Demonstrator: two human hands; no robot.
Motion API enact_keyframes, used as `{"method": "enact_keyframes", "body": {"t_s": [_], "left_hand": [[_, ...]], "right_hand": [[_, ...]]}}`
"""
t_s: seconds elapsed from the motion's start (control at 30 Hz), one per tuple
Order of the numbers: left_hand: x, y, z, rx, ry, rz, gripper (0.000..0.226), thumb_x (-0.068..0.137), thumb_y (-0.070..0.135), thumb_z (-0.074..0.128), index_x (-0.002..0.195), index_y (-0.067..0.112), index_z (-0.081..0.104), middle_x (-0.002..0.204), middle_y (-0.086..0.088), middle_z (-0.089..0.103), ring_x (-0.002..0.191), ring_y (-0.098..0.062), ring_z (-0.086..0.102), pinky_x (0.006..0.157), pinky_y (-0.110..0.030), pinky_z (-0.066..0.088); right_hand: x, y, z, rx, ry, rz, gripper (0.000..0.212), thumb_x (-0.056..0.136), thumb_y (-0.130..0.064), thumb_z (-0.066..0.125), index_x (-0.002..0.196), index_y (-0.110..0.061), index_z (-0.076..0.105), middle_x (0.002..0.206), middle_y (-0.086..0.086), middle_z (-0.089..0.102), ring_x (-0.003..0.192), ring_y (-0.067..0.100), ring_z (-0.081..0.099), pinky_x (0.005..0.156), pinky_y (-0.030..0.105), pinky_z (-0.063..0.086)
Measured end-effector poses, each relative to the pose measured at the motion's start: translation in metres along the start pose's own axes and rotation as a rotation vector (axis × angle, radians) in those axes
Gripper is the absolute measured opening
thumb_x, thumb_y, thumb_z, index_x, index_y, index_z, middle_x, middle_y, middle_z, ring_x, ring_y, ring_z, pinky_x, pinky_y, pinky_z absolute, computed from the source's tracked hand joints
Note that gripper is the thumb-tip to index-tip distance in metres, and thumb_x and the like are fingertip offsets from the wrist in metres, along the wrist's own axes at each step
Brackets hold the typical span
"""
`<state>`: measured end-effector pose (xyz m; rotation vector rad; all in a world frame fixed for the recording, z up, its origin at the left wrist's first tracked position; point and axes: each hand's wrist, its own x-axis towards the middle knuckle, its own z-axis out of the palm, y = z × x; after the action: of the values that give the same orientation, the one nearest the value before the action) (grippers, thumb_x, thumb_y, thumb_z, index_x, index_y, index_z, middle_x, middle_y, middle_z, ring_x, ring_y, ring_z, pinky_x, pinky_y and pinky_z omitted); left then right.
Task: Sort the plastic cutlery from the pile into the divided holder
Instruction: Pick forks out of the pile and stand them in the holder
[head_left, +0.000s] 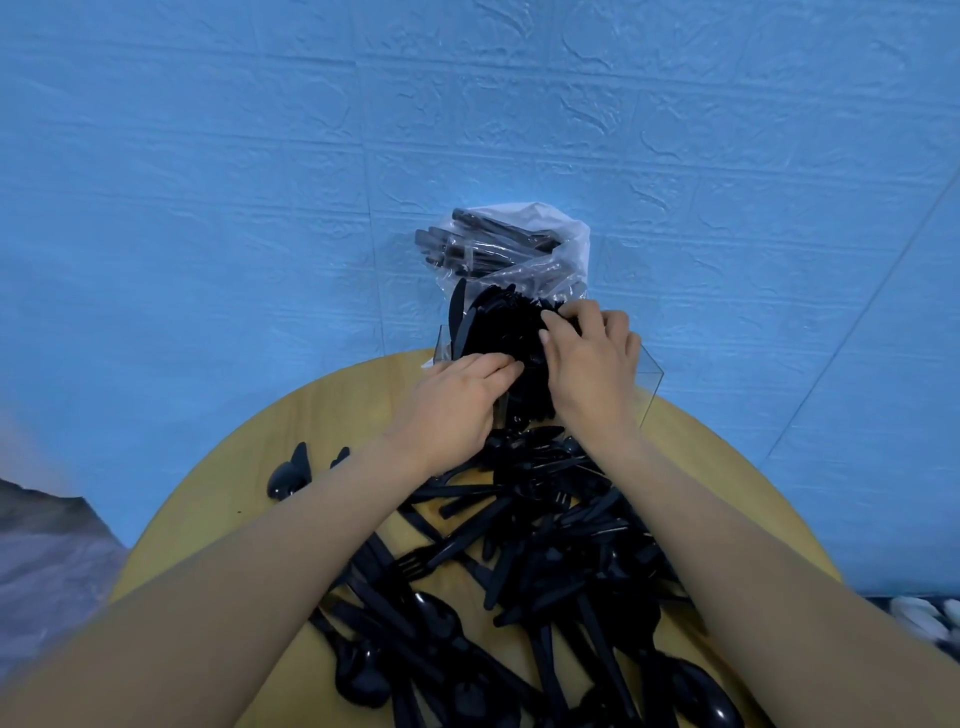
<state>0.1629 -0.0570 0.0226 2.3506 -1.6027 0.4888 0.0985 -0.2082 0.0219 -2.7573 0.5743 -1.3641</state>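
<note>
- Bench (332, 415): a round, yellow wood-look top set against a blue textured wall (208, 182).
- Cutlery pile (519, 561): loose black plastic forks, knives and spoons heaped on the near half of the bench, spreading between the person's two forearms and running up to the foot of the holder. One spoon (283, 480) lies apart at the left edge of the bench.
- Divided holder (647, 382): a clear-walled box standing at the far edge of the bench, close to the wall. Black cutlery stands packed upright in it; several knife blades (458, 317) rise above its left side. The inner partitions cannot be made out behind the hands.
- Plastic bag (545, 244): a clear bag of more black cutlery, resting just behind the holder and leaning on the wall.
- Left hand (457, 400): laid against the near left side of the holder, fingers stretched fairly straight with the tips touching the standing cutlery; no clamped grip is visible.
- Right hand (592, 353): over the top of the holder, fingers bent down among the upright pieces. Whether its grip is clamped on a piece or merely pressing cannot be told.
</note>
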Motion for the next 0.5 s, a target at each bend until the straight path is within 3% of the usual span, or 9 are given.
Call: {"method": "enact_keyframes", "body": {"t_s": [0.07, 0.2, 0.33, 0.43, 0.5], "left_hand": [[-0.007, 0.002, -0.003, -0.03, -0.007, -0.035, 0.054, 0.094, 0.015, 0.043, 0.146, 0.021, 0.03, 0.148, 0.007, 0.033, 0.134, -0.012, 0.032, 0.107, -0.03, 0.028], [-0.036, 0.008, -0.007, -0.154, -0.011, -0.112, 0.045, 0.096, 0.022, 0.045, 0.14, 0.021, 0.039, 0.137, 0.007, 0.041, 0.119, -0.013, 0.045, 0.095, -0.029, 0.041], [-0.06, 0.014, -0.002, -0.192, -0.118, -0.165, 0.039, 0.097, 0.028, 0.046, 0.135, 0.022, 0.045, 0.13, 0.007, 0.047, 0.114, -0.012, 0.049, 0.09, -0.028, 0.044], [-0.065, 0.018, 0.007, -0.181, -0.174, -0.189, 0.039, 0.096, 0.03, 0.047, 0.135, 0.022, 0.045, 0.13, 0.005, 0.048, 0.115, -0.013, 0.049, 0.092, -0.031, 0.045], [-0.063, 0.021, 0.012, -0.146, -0.198, -0.199, 0.038, 0.096, 0.031, 0.048, 0.132, 0.021, 0.047, 0.128, 0.003, 0.05, 0.115, -0.015, 0.048, 0.092, -0.032, 0.044]], "right_hand": [[-0.004, -0.005, -0.009, 0.042, 0.014, 0.016, 0.033, 0.091, -0.027, 0.041, 0.111, -0.014, 0.065, 0.11, 0.008, 0.057, 0.094, 0.024, 0.037, 0.073, 0.035, 0.035], [-0.036, -0.004, -0.032, 0.206, -0.086, 0.042, 0.029, 0.088, -0.007, 0.052, 0.116, -0.007, 0.059, 0.105, 0.013, 0.057, 0.094, 0.033, 0.05, 0.08, 0.042, 0.041], [-0.063, 0.002, -0.049, 0.267, -0.25, 0.15, 0.037, 0.09, -0.004, 0.05, 0.127, -0.007, 0.05, 0.114, 0.011, 0.053, 0.107, 0.027, 0.046, 0.09, 0.034, 0.039], [-0.062, 0.002, -0.058, 0.316, -0.305, 0.203, 0.037, 0.093, -0.005, 0.047, 0.13, -0.009, 0.049, 0.117, 0.007, 0.052, 0.106, 0.023, 0.048, 0.086, 0.027, 0.039], [-0.059, 0.001, -0.062, 0.302, -0.361, 0.214, 0.028, 0.094, -0.007, 0.047, 0.12, -0.009, 0.057, 0.111, 0.005, 0.056, 0.1, 0.021, 0.053, 0.082, 0.024, 0.039]]}}
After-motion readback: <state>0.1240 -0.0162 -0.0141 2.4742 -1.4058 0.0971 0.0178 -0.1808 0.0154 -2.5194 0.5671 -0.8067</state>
